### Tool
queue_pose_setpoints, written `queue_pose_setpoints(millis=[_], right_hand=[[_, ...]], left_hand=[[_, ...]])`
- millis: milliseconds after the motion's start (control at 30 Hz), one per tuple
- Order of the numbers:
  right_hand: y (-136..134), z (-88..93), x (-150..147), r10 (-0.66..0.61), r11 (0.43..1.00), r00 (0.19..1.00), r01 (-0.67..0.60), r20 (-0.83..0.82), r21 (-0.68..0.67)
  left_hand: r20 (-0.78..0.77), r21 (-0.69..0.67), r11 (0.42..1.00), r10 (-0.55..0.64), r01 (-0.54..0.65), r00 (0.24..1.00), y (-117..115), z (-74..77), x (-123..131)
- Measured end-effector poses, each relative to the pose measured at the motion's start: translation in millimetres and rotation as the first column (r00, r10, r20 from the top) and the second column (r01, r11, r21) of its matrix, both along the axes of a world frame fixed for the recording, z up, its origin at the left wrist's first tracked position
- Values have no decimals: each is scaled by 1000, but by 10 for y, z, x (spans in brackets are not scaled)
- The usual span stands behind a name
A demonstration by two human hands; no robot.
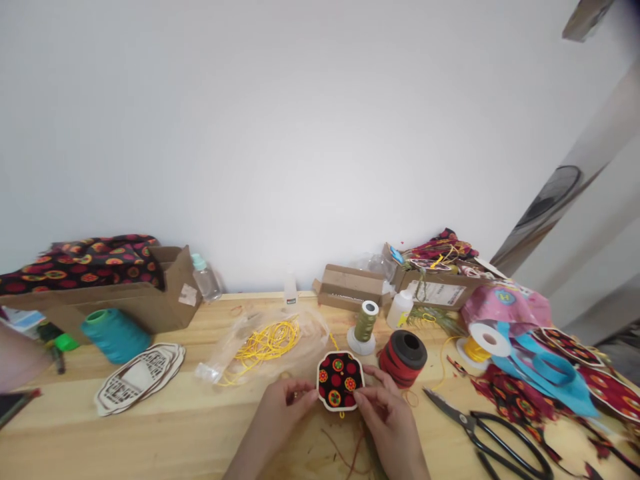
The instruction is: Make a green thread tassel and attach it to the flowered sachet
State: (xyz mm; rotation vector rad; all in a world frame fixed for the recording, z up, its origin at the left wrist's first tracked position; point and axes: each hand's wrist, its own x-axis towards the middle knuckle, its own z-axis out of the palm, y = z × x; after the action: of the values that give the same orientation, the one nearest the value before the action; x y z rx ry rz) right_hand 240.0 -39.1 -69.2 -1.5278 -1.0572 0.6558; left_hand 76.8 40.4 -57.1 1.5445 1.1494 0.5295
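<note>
My left hand (280,413) pinches the left edge of a scalloped ornament (340,381), and my right hand (393,423) grips its right edge. The ornament has black fabric with red and orange circles inside a pale rim. A yellow cord (334,341) comes out at its top, and a small yellow loop (342,415) hangs below. Under my hands, loose dark red threads (345,453) lie on the wooden table (165,440). Close to my right hand stands a spool of red cord (401,360). Part of the right fingers is hidden behind the ornament.
Black scissors (480,427) lie at the right beside fabric scraps (520,400). Behind stand an olive thread spool (366,323), a white bottle (400,309) and cardboard boxes (345,283). Yellow cord in a plastic bag (270,343), stacked pale plaques (137,380) and a teal thread cone (115,335) sit left.
</note>
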Motion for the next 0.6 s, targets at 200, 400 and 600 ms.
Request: queue_pose_setpoints(millis=[200,400,600], right_hand=[[18,-25,32,-33,999,992,30,-124,-26],[15,-27,4,-50,999,977,51,-209,0],[31,11,-47,-67,998,982,69,-175,7]], left_hand=[[102,-77,997,22,-14,995,22,-54,10],[255,-279,958,137,-63,957,3,-8,38],[315,-456,887,88,69,945,-106,144,103]])
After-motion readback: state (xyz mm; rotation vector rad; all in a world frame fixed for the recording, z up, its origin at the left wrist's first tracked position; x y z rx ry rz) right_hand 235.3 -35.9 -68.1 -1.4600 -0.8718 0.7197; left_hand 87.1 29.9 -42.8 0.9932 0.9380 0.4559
